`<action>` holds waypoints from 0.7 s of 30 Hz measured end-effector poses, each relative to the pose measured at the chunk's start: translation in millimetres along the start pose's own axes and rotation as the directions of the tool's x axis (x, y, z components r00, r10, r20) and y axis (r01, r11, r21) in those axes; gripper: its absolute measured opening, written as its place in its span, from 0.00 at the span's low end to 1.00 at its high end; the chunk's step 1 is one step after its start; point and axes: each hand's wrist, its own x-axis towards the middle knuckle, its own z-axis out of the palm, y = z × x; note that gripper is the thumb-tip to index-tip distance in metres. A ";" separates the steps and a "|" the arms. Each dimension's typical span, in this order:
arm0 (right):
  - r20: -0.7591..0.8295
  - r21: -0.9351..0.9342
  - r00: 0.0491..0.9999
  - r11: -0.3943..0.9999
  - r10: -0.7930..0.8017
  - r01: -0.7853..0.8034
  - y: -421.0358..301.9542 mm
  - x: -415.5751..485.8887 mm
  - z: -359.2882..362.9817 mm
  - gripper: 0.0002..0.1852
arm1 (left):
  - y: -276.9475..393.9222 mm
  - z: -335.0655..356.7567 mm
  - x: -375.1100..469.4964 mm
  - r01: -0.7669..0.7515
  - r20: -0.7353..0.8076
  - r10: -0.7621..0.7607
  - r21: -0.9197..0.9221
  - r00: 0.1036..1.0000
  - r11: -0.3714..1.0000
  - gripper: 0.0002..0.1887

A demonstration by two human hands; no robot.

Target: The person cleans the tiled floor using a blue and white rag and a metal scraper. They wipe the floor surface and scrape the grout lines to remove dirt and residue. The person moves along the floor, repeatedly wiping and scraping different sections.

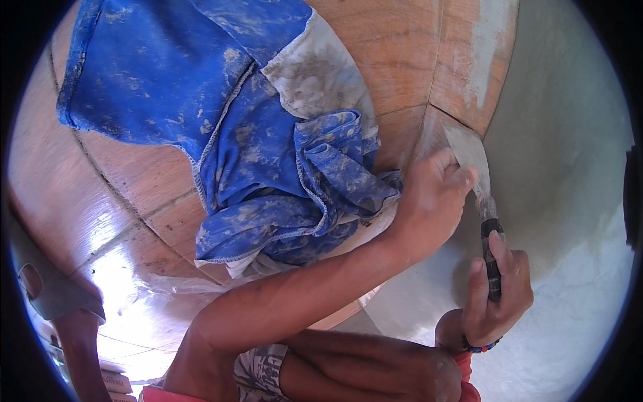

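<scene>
A putty knife with a broad metal blade and a dark, taped handle lies along the corner where the tiles meet the grey wall. My right hand grips the handle from below, with a beaded bracelet at the wrist. From the left, my left hand reaches across; its fingers are curled and the thumb and fingertips meet the blade's left edge. Whitish residue marks the blade. Next to my left wrist lies a crumpled blue cloth garment, streaked with dried pale matter and with a dirty white panel.
Wood-look tiles with dark joints meet the smooth grey wall surface; a pale smear marks one tile. Clear plastic film lies below the garment. A leg with a grey sandal and printed cartons are at lower left.
</scene>
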 end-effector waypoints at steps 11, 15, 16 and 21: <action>0.029 0.115 0.999 0.993 -0.027 0.024 -11.6 31.8 -6.9 0.16 | 33.3 16.6 -0.1 -0.136 -0.278 0.252 0.378 0.927 0.916 0.10; 0.154 0.120 0.988 0.993 -0.028 0.010 -11.7 14.2 13.4 0.19 | 17.6 -14.5 -5.6 -0.004 -0.316 0.142 0.400 0.938 0.917 0.08; 0.178 0.133 0.984 0.991 0.010 -0.034 -11.7 8.4 13.4 0.19 | 14.4 -16.0 -10.4 -0.002 -0.298 0.113 0.351 0.948 0.936 0.08; 0.206 0.124 0.977 0.989 0.056 -0.083 -1.4 -9.0 16.7 0.24 | 3.3 -3.1 -22.5 -0.046 -0.159 0.053 0.050 0.986 0.998 0.10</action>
